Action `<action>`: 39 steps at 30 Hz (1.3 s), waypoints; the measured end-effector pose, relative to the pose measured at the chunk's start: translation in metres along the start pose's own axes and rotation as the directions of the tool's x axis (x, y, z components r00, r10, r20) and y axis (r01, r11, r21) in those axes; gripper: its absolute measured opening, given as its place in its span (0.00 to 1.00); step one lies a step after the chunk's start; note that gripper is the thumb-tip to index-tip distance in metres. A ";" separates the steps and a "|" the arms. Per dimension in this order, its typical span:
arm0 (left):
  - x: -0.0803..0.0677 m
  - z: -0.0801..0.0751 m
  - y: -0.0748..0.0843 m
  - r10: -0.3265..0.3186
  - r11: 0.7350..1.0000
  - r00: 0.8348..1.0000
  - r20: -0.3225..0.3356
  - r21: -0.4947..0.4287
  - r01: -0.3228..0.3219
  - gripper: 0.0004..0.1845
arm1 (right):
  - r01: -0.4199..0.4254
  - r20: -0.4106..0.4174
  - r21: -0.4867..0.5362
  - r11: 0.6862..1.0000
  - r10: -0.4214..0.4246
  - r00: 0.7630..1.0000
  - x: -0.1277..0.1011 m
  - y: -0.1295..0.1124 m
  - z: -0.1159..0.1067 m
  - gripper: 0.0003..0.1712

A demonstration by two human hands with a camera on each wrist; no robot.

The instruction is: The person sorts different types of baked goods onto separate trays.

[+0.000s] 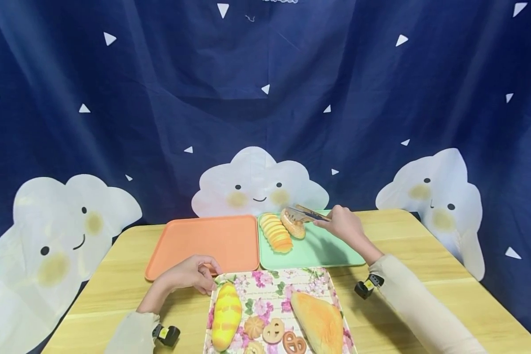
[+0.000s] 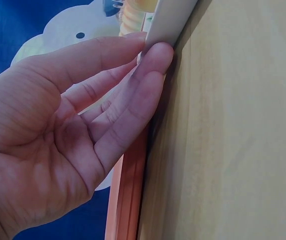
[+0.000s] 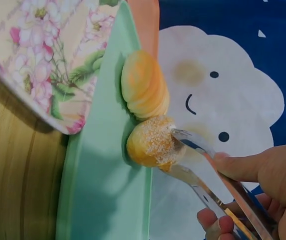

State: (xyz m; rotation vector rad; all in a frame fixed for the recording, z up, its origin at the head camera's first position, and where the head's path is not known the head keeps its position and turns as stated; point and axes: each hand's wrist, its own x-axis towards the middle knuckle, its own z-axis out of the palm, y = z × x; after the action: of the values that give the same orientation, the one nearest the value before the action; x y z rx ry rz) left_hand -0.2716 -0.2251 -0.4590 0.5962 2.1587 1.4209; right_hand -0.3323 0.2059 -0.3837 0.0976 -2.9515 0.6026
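Right hand (image 1: 342, 223) squeezes tongs (image 3: 207, 175) on sugared bread (image 3: 152, 142) (green tray (image 1: 323, 250)); left hand (image 1: 190, 275) touches floral tray (image 1: 265, 290), fingers straight

a pale wooden table (image 1: 425, 255) carries three trays. taking its middle as the dial's centre, an orange tray (image 1: 205, 243) lies at about eleven o'clock, a mint-green tray (image 1: 327, 250) at one o'clock, just beside it (their edges nearly meet), and a floral tray (image 1: 270, 290) at six o'clock, at the near edge.
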 end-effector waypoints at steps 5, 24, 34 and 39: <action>0.000 0.001 0.000 -0.003 1.000 1.000 -0.001 -0.001 0.003 0.18 | 0.006 0.003 -0.008 1.000 -0.006 1.000 -0.001 -0.004 0.000 0.40; 0.001 0.000 -0.002 0.007 1.000 1.000 0.001 -0.002 -0.007 0.17 | -0.030 0.062 -0.024 0.999 0.032 0.998 -0.001 -0.001 0.004 0.40; 0.001 0.001 -0.003 0.005 1.000 1.000 -0.002 0.001 -0.005 0.18 | -0.032 0.054 0.042 0.999 0.029 0.998 0.001 0.004 -0.002 0.39; 0.001 0.000 -0.002 0.006 1.000 1.000 -0.006 0.004 -0.006 0.18 | -0.028 0.060 0.102 0.994 0.022 0.998 0.000 0.006 -0.008 0.38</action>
State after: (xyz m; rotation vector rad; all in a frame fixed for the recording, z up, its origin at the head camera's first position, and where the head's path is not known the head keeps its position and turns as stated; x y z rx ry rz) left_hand -0.2725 -0.2250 -0.4614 0.6009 2.1666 1.4239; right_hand -0.3319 0.2142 -0.3789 0.0900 -2.9814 0.7676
